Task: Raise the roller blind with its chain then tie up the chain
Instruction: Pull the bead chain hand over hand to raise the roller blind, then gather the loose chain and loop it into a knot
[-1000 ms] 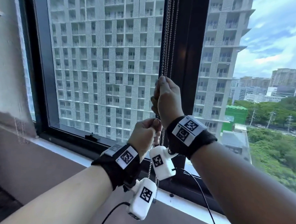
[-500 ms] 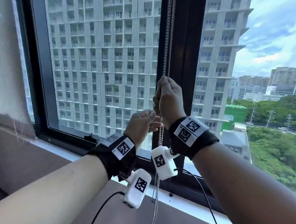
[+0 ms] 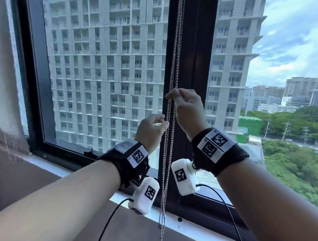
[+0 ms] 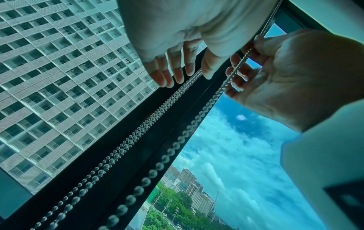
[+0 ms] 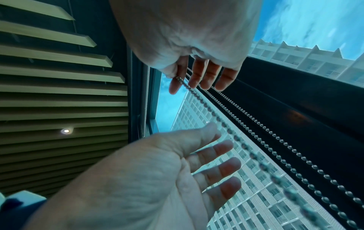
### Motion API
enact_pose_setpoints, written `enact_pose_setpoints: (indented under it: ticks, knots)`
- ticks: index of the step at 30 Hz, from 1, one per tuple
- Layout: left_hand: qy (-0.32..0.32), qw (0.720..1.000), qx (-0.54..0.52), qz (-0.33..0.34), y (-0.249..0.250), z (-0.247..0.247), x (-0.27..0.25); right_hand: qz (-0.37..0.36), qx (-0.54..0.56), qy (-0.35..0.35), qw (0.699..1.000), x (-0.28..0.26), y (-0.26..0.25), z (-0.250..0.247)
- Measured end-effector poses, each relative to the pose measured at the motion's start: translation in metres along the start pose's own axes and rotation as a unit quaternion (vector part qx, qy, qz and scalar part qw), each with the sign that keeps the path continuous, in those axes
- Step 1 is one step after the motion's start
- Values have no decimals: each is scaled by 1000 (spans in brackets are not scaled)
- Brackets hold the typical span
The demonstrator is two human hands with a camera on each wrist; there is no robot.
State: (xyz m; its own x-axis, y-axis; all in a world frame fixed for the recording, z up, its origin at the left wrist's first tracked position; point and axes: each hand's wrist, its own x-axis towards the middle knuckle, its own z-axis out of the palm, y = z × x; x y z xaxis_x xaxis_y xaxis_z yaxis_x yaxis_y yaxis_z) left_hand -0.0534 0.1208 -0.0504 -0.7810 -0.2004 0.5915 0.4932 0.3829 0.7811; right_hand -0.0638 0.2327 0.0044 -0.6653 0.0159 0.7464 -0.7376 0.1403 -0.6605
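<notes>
The metal bead chain [image 3: 173, 65] hangs as several strands in front of the black mullion [image 3: 194, 57] and runs down past the sill. My right hand [image 3: 173, 95] is the higher one and pinches one strand [image 5: 211, 112] between thumb and forefinger. My left hand [image 3: 162, 122] sits lower, just left of the chain, with loosely curled fingers that hold nothing. In the right wrist view the left hand [image 5: 216, 155] lies with spread fingers beside the strand. From the left wrist, the other strands [image 4: 157, 112] pass by its fingertips [image 4: 177, 76]. The blind itself is out of view.
The white window sill [image 3: 204, 231] runs below the black frame [image 3: 37, 77]. A pale wall [image 3: 2, 66] stands at the left. Black cables [image 3: 110, 219] trail from the wrist cameras under both arms. Glass panes flank the mullion.
My left hand has let go of the chain, risen a little and loosened its fingers. The right hand keeps its pinch at about the same height, and the freed chain hangs straight.
</notes>
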Motion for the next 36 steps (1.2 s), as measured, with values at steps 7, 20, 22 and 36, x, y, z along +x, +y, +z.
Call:
enact_pose_setpoints:
  ticks: [7, 20, 22, 36]
  knots:
    - [-7, 1000, 11, 4, -5, 10, 13, 10, 21, 0, 1000, 8, 12, -4]
    - [66, 996, 55, 10, -11, 19, 39, 28, 28, -23, 999, 19, 21, 0]
    - [75, 995, 64, -2, -13, 17, 44, 36, 40, -29, 998, 20, 21, 1]
    - [-34, 999, 20, 4, -17, 31, 51, 37, 45, -22, 998, 31, 38, 3]
